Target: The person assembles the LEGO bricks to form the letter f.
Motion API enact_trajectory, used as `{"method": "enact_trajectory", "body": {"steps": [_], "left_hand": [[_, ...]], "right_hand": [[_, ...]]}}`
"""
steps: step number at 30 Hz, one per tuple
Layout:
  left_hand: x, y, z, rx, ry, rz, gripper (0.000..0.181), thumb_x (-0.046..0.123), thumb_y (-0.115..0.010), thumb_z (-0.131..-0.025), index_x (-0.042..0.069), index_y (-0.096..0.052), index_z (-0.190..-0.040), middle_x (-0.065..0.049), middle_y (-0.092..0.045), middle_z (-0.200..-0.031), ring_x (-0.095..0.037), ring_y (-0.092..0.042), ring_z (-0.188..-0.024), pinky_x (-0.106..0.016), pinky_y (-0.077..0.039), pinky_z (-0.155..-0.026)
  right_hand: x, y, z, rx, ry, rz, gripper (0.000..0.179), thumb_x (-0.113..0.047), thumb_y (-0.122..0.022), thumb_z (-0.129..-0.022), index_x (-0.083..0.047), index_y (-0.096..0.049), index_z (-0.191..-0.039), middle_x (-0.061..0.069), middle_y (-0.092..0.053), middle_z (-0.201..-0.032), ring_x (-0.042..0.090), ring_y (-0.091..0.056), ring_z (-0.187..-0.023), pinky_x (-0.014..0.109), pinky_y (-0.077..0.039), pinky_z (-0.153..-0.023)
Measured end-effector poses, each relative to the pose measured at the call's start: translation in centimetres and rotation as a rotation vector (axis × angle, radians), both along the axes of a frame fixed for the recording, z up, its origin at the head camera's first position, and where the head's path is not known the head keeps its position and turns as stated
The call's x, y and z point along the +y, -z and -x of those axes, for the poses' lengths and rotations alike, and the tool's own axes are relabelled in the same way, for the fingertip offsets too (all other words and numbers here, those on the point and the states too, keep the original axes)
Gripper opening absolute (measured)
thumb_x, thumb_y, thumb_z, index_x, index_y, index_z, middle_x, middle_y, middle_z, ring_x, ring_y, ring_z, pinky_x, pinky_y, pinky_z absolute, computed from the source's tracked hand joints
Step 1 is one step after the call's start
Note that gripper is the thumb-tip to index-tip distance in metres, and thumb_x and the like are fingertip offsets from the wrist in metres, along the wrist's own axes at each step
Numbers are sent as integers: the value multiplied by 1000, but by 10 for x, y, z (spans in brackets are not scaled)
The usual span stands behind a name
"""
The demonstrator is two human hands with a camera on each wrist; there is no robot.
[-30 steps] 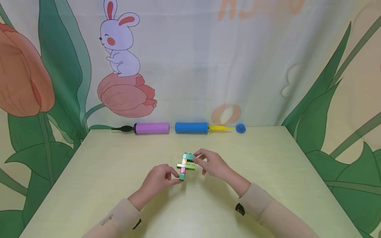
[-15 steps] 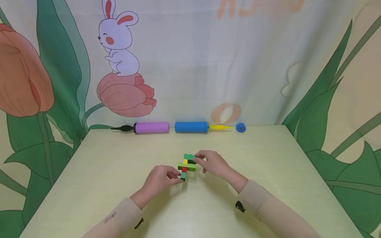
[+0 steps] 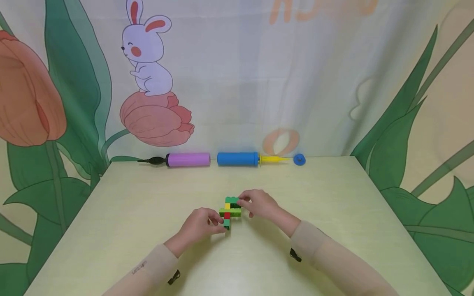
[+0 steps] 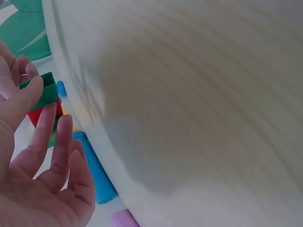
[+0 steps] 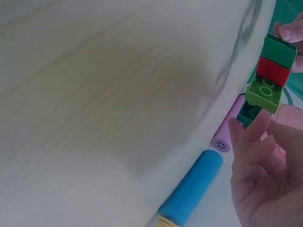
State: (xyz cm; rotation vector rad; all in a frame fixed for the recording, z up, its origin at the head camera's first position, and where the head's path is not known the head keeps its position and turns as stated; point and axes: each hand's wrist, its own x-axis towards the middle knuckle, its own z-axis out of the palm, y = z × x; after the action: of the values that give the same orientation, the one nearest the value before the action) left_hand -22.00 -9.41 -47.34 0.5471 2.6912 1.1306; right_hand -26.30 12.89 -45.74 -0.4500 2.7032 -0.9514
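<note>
Both hands hold one model of stacked toy bricks above the middle of the table in the head view. My left hand (image 3: 200,224) pinches the small green brick (image 3: 226,222) at its lower end, thumb and fingers on either side. With thumb and fingertips, my right hand (image 3: 261,204) grips the right end of the longer green brick (image 3: 231,200) on top. Between them sit a yellow brick (image 3: 227,206), a long lime brick (image 3: 235,213) set crosswise, and a red brick (image 3: 227,215). The right wrist view shows the hollow underside of the lime brick (image 5: 264,94).
Along the back edge of the pale table (image 3: 314,213) lie a purple pump (image 3: 189,159) with a black nozzle, a blue pump (image 3: 238,159) with a yellow nozzle, and a small round blue piece (image 3: 299,159). A printed curtain (image 3: 237,74) hangs behind.
The brick model has come slightly nearer to me and turned from a slant to nearly straight. Both hands moved with it, keeping their holds.
</note>
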Motion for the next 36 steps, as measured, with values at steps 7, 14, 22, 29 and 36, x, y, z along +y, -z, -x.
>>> {"method": "enact_trajectory", "body": {"steps": [7,14,22,29,36], "left_hand": [[-3,2,3,-57,16,-32,23,22,-84,-75,8,-72,-90,4,-60,-71,-14,-54,-66,-30,-45,-57],[1,1,6,-82,17,15,24,22,-84,-75,7,-72,-90,3,-60,-72,-15,-52,-67,-30,-44,-59],[0,2,6,-101,11,27,21,18,-84,-76,7,-72,-89,1,-59,-71,-14,-50,-64,-29,-43,-58],[0,4,5,-87,23,44,19,20,-84,-75,9,-72,-85,2,-58,-67,-13,-49,-61,-28,-41,-56],[-1,2,6,-104,37,44,19,18,-84,-75,8,-74,-88,2,-59,-68,-13,-49,-61,-28,-41,-56]], "right_hand": [[-3,1,1,-24,-2,-21,28,-30,-60,-96,-11,-67,-116,-4,-65,-94,23,-64,-59,31,-45,-56],[-5,4,4,-36,-9,-50,28,-29,-61,-96,-10,-67,-116,-4,-65,-93,20,-63,-57,30,-45,-58],[-5,11,5,-53,-10,-75,28,-29,-62,-96,-10,-68,-115,-3,-66,-92,18,-62,-56,30,-44,-56],[-8,12,5,-52,1,-87,27,-27,-62,-95,-10,-69,-115,-2,-66,-83,19,-62,-54,30,-44,-56],[-7,9,5,-59,22,-87,31,-30,-61,-96,-11,-67,-119,-3,-66,-86,17,-61,-53,30,-44,-57]]}}
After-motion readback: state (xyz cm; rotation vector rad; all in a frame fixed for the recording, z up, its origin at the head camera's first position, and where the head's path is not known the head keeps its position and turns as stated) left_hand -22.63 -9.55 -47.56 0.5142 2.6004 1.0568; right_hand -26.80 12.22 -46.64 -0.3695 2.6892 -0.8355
